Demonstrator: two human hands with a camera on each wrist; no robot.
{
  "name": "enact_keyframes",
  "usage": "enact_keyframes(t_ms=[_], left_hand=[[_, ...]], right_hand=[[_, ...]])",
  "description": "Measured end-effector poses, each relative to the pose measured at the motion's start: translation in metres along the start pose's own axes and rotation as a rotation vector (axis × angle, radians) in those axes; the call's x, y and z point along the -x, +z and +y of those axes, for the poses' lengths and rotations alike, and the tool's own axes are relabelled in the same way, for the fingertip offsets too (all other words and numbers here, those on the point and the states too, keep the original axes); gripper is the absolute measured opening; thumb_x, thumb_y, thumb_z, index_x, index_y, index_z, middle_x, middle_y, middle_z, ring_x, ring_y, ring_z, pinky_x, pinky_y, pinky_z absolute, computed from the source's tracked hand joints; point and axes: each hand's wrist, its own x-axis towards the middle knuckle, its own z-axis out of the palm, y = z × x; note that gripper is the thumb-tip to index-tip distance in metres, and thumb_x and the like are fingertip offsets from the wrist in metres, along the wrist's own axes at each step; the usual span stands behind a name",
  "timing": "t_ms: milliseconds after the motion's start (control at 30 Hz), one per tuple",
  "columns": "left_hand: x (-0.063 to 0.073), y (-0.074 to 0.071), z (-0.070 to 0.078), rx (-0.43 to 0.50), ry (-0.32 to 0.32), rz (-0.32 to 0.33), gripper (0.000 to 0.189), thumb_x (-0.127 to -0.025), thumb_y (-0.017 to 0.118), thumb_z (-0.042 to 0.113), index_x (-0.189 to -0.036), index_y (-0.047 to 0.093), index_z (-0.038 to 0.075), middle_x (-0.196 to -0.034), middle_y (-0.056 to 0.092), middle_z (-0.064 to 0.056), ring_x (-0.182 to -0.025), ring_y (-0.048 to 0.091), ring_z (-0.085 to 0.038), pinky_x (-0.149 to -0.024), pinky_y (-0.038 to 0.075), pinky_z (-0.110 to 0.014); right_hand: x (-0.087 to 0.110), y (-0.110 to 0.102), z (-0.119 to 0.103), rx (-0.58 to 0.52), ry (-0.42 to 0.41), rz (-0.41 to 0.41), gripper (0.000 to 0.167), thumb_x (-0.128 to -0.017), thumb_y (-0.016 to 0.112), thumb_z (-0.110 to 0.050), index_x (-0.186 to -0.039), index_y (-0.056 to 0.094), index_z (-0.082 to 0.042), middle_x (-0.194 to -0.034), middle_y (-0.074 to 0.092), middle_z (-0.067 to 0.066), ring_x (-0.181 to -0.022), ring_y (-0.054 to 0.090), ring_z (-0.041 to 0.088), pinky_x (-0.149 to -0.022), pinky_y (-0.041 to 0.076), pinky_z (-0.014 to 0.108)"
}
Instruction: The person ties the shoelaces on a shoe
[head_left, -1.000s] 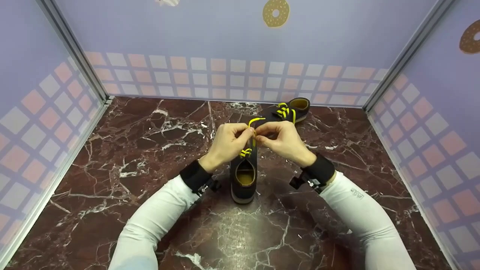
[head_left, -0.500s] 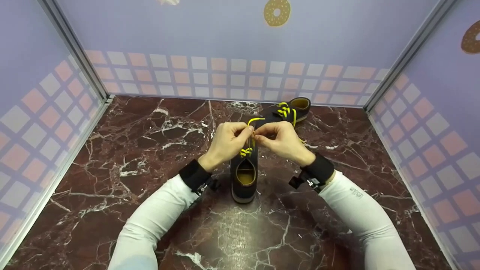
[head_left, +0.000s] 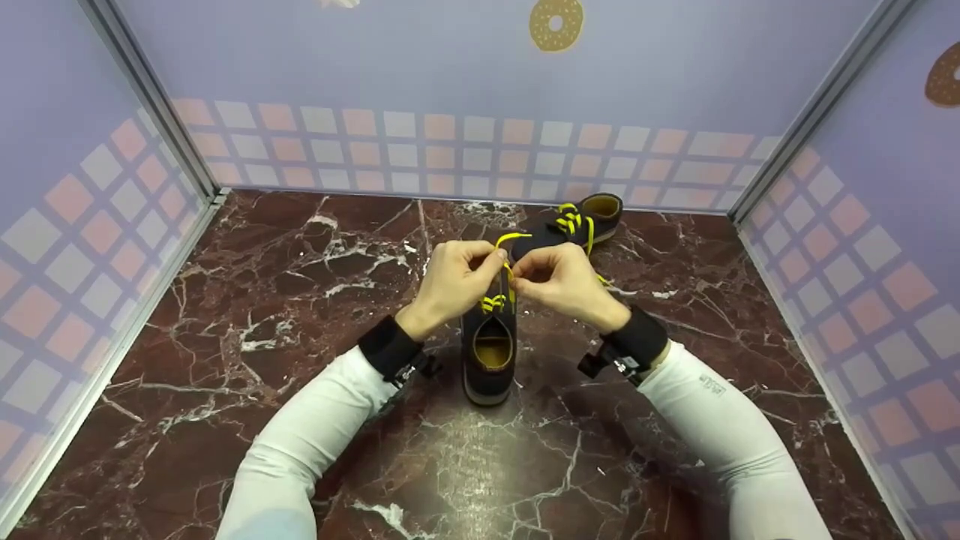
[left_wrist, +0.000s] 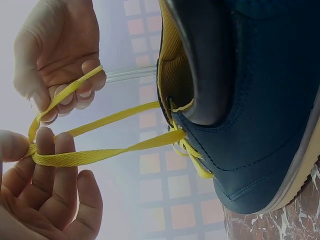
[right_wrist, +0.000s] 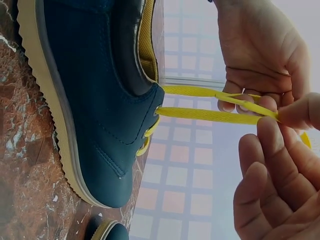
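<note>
A dark shoe [head_left: 487, 384] stands upright on the floor with its heel toward me. Two yellow laces [left_wrist: 95, 156] stretch up from its top eyelets. My left hand [head_left: 454, 285] pinches them where they cross, between thumb and forefinger. Opposite it, my right hand [head_left: 570, 283] pinches one lace between thumb and forefinger, and that lace's free end [right_wrist: 235, 100] sticks out past the fingertips. Another yellow lace tail [head_left: 514, 236] extends beyond my left fingers in the head view. Both hands are close together over the shoe's front, hiding its toe there.
A second dark shoe [head_left: 544, 234] with yellow laces lies at an angle behind my right hand, near the back wall [head_left: 480, 157]. Panels with pink and white squares enclose the dark marbled floor [head_left: 300, 300] on three sides.
My right fingertips have shifted slightly to the right, away from the left ones, and more yellow lace shows between the hands. The shoes stay in place.
</note>
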Motion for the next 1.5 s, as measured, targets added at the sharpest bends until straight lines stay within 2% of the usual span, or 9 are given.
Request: enact_keyframes(t_ms=[333, 500, 600, 800, 933, 1033, 1300, 1433, 1500], left_hand=[[0.000, -0.001, -0.001, 0.022, 0.006, -0.016, 0.022, -0.103, 0.073, 0.020, -0.093, 0.086, 0.006, -0.074, 0.076, -0.006, -0.062, 0.054, -0.006, -0.061, 0.040, -0.020], [0.001, -0.003, 0.000, -0.012, 0.023, -0.024, 0.019, -0.103, 0.073, 0.019, -0.095, 0.087, 0.009, -0.076, 0.077, -0.005, -0.063, 0.055, -0.007, -0.062, 0.040, -0.021], [0.002, -0.003, 0.000, -0.039, 0.039, -0.018, 0.018, -0.103, 0.074, 0.018, -0.097, 0.088, 0.009, -0.081, 0.081, -0.006, -0.066, 0.060, -0.011, -0.064, 0.043, -0.022], [0.003, -0.003, 0.001, -0.104, 0.081, -0.014, 0.018, -0.103, 0.075, 0.020, -0.104, 0.089, 0.008, -0.099, 0.088, -0.009, -0.075, 0.075, -0.021, -0.071, 0.053, -0.028], [0.003, -0.004, 0.001, -0.115, 0.091, -0.016, 0.018, -0.102, 0.074, 0.019, -0.105, 0.089, 0.009, -0.101, 0.088, -0.008, -0.078, 0.076, -0.022, -0.071, 0.053, -0.029], [0.004, -0.004, 0.001, -0.116, 0.094, -0.013, 0.018, -0.101, 0.074, 0.019, -0.105, 0.089, 0.010, -0.100, 0.088, -0.007, -0.078, 0.075, -0.021, -0.071, 0.052, -0.030], [0.004, -0.005, 0.004, -0.108, 0.098, -0.018, 0.019, -0.101, 0.074, 0.019, -0.106, 0.089, 0.010, -0.102, 0.088, -0.007, -0.078, 0.076, -0.021, -0.071, 0.054, -0.031], [0.005, -0.005, 0.004, -0.097, 0.103, -0.015, 0.019, -0.100, 0.073, 0.018, -0.106, 0.089, 0.009, -0.102, 0.088, -0.008, -0.079, 0.077, -0.022, -0.072, 0.054, -0.030], [0.005, -0.005, 0.003, -0.091, 0.107, -0.015, 0.019, -0.100, 0.073, 0.017, -0.106, 0.089, 0.009, -0.103, 0.088, -0.009, -0.081, 0.079, -0.023, -0.073, 0.056, -0.032]], right_hand=[[-0.003, 0.007, 0.003, 0.008, -0.018, -0.038, 0.008, -0.091, 0.080, 0.000, -0.090, 0.087, -0.003, -0.081, 0.082, 0.018, -0.062, 0.064, -0.004, -0.060, 0.050, 0.013], [-0.006, 0.009, 0.006, 0.049, -0.034, -0.016, 0.005, -0.090, 0.082, -0.002, -0.088, 0.086, -0.004, -0.080, 0.083, 0.015, -0.062, 0.063, -0.003, -0.061, 0.049, 0.013], [-0.007, 0.011, 0.008, 0.069, -0.031, 0.011, 0.001, -0.088, 0.084, -0.003, -0.089, 0.084, -0.002, -0.082, 0.083, 0.015, -0.065, 0.064, -0.002, -0.065, 0.051, 0.013], [-0.010, 0.016, 0.012, 0.055, 0.010, 0.041, 0.015, -0.088, 0.083, -0.001, -0.104, 0.083, 0.000, -0.092, 0.083, 0.016, -0.078, 0.068, 0.001, -0.074, 0.055, 0.015], [-0.012, 0.018, 0.015, 0.086, 0.005, 0.035, 0.022, -0.090, 0.085, -0.004, -0.112, 0.082, -0.005, -0.093, 0.081, 0.011, -0.075, 0.063, 0.007, -0.071, 0.049, 0.019], [-0.014, 0.019, 0.017, 0.120, -0.003, 0.032, 0.021, -0.092, 0.086, -0.008, -0.113, 0.083, -0.009, -0.094, 0.080, 0.007, -0.074, 0.061, 0.009, -0.070, 0.045, 0.021], [-0.014, 0.024, 0.023, 0.149, -0.015, -0.005, 0.015, -0.098, 0.078, -0.010, -0.112, 0.081, -0.008, -0.082, 0.069, 0.005, -0.071, 0.058, 0.018, -0.069, 0.042, 0.024], [-0.013, 0.027, 0.025, 0.132, 0.002, -0.037, 0.022, -0.102, 0.072, -0.011, -0.122, 0.080, -0.007, -0.091, 0.075, 0.010, -0.078, 0.063, 0.022, -0.074, 0.047, 0.026], [-0.012, 0.030, 0.025, 0.117, 0.017, -0.050, 0.022, -0.103, 0.069, -0.011, -0.122, 0.079, -0.005, -0.094, 0.077, 0.012, -0.080, 0.066, 0.021, -0.075, 0.049, 0.026]])
